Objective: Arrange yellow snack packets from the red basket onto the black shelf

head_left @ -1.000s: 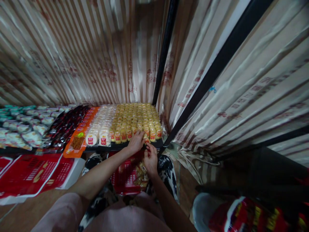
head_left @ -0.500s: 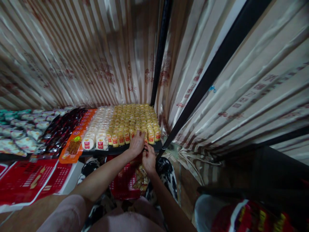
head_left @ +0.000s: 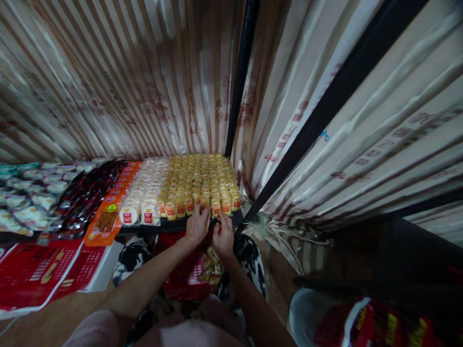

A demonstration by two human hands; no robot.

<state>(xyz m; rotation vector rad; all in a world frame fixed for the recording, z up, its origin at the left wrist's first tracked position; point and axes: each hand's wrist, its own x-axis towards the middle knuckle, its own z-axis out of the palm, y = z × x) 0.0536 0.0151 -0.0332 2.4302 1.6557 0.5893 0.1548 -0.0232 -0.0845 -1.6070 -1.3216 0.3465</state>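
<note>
Rows of small yellow snacks in clear wrappers, with red labels along the front, stand packed on a dark shelf. My left hand is at the front row with its fingers curled together against the packets; what lies in its fingertips is hidden. Just right of it, my right hand has thumb and fingers drawn together at the foot of a labelled packet. Whether it grips that packet I cannot tell. Below the hands, a red basket between my knees holds more wrapped snacks.
White round wrapped snacks, an orange packet, dark shiny packets and white-green packets fill the shelf leftward. Black poles and a pleated curtain enclose the corner. A red-and-white box stands lower left.
My left hand has drawn back slightly down and left, uncovering a labelled packet between the hands. My right hand has stayed almost in place. The view has shifted a little.
</note>
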